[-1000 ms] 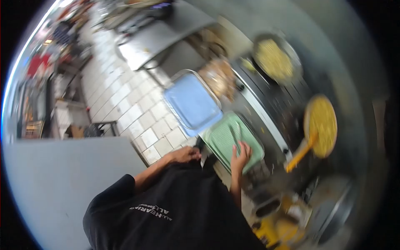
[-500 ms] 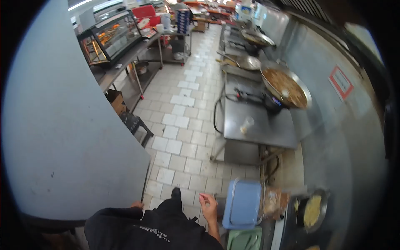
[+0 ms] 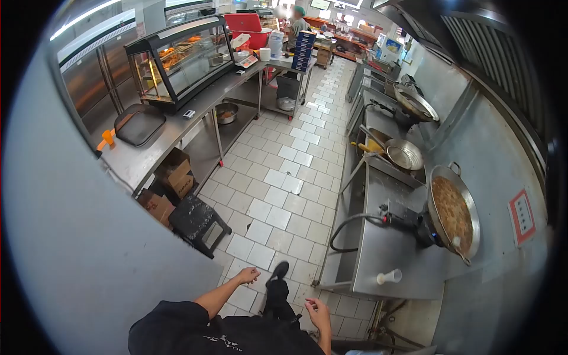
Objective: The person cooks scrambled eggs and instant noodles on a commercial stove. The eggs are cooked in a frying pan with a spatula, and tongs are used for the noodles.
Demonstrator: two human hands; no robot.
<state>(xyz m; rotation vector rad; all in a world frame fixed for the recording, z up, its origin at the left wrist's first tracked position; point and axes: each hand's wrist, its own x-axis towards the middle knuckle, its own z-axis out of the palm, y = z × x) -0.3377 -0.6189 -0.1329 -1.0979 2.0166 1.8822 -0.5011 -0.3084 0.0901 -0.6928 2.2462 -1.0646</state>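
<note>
My left hand (image 3: 248, 275) hangs over the tiled floor (image 3: 266, 231) with its fingers loosely curled, and nothing shows in it. Lower right, my right hand (image 3: 318, 311) hangs by my leg, empty, with fingers bent and partly apart. Neither hand touches anything. Nearest to the left hand is a worn black stool (image 3: 198, 222). Right of my right hand stands a steel worktable (image 3: 378, 254) bearing a small clear cup (image 3: 389, 276) on its side. Behind the cup, a large wok (image 3: 470, 207) holds brown food (image 3: 451, 204) on a burner.
A steel counter (image 3: 151, 157) on the left carries a glass food display (image 3: 183, 59) and a black tray (image 3: 139, 124). Cardboard boxes (image 3: 176, 171) lie below. A shallow metal pan (image 3: 405, 155) sits further along on the right. A person (image 3: 297, 26) stands far down the aisle.
I have moved forward along the aisle. My left hand has swung out in front, and my right hand has dropped lower. The blue and green trays have passed out of view.
</note>
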